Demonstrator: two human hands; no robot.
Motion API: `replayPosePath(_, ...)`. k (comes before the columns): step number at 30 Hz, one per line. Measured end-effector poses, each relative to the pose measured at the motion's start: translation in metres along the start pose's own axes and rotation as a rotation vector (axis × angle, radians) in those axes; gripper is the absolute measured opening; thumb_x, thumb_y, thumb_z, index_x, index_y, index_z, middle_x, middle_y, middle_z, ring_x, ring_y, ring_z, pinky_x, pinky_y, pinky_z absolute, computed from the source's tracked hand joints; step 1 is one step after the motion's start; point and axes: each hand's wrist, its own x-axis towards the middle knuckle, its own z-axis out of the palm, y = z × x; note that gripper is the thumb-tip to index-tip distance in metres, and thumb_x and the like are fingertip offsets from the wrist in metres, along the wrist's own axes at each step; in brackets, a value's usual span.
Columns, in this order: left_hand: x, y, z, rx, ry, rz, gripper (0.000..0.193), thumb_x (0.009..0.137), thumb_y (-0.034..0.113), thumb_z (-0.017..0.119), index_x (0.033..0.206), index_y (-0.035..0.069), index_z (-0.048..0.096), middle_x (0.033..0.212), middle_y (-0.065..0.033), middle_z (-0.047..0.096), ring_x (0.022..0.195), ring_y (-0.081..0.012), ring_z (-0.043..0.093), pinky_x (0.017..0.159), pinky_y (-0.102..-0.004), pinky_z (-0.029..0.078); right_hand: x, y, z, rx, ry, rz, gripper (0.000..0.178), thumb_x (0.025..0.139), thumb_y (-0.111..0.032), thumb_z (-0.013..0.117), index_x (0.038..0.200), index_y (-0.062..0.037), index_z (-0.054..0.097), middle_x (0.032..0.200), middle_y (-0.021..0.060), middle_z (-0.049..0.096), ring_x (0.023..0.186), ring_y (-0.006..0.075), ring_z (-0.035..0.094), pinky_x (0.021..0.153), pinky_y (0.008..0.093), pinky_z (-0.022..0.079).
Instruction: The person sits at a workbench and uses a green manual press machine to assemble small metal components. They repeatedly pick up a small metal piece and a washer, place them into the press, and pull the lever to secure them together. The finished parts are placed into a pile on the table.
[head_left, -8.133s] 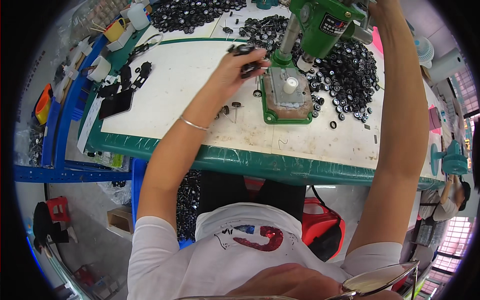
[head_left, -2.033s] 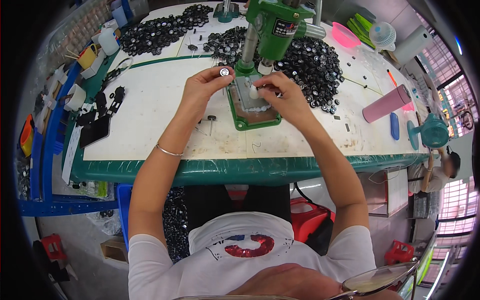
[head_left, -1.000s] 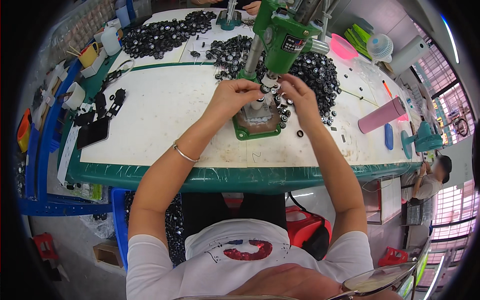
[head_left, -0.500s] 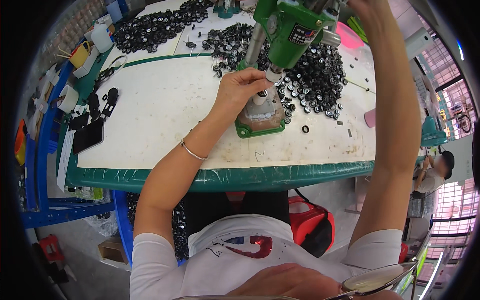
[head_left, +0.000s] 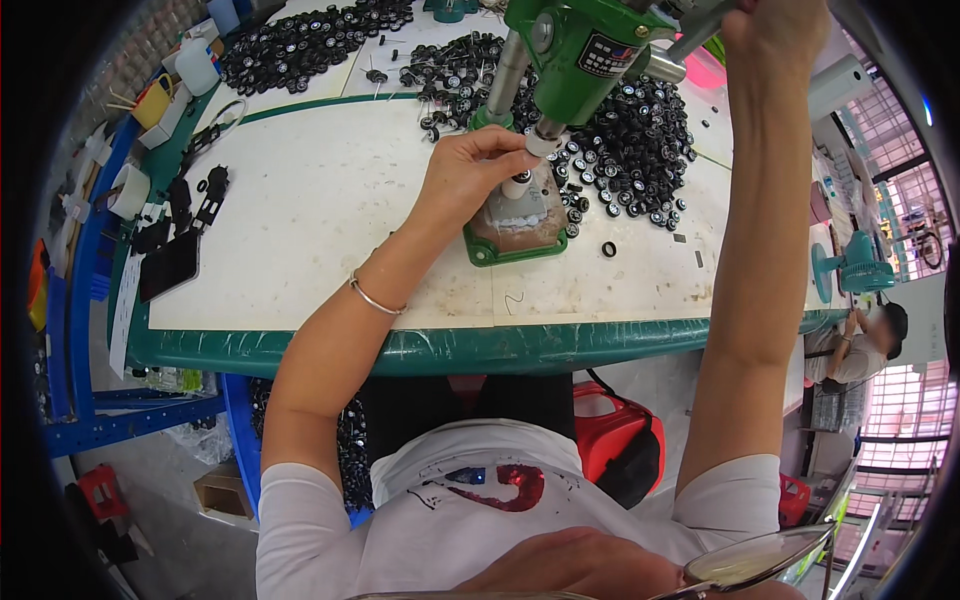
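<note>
Left hand (head_left: 470, 178), pinched narrow on something I cannot tell, is beside a small round black wheel (head_left: 522, 177) atop a white cylindrical post (head_left: 514, 189) under the green metal press (head_left: 572, 82); right hand (head_left: 775, 40) clasps its grey metal lever (head_left: 700, 30)

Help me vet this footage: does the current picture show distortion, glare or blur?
Head view: the green table edge bends toward the rim; head view: the barred windows at right look pale and overbright; head view: the left hand shows no strong blur.
</note>
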Motion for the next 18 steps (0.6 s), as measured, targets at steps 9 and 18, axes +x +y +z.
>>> replayPosePath(9, -0.004, 0.004, 0.002, 0.059, -0.028, -0.070, 0.016, 0.080, 0.006, 0.071, 0.095, 0.002, 0.070, 0.083, -0.0002, 0.067, 0.073, -0.0076, 0.061, 0.070, -0.0222, 0.049, -0.059, -0.016, 0.019, -0.190, 0.264, -0.461, 0.024, 0.078, -0.016, 0.046, 0.058, -0.0122, 0.032, 0.050, -0.0017, 0.019, 0.044, 0.0097, 0.012, 0.045, 0.0279, 0.013)
replayPosePath(18, 0.000, 0.015, 0.002, 0.206, -0.083, 0.002, 0.032, 0.078, 0.010, 0.074, 0.109, 0.005, 0.067, 0.083, 0.0016, 0.063, 0.078, -0.0068, 0.060, 0.070, -0.0207, 0.048, 0.015, 0.010, -0.031, -0.118, 0.014, -0.052, 0.023, 0.088, -0.024, 0.052, 0.072, -0.0071, 0.047, 0.058, 0.0001, 0.036, 0.051, 0.0111, 0.031, 0.049, 0.0254, 0.027)
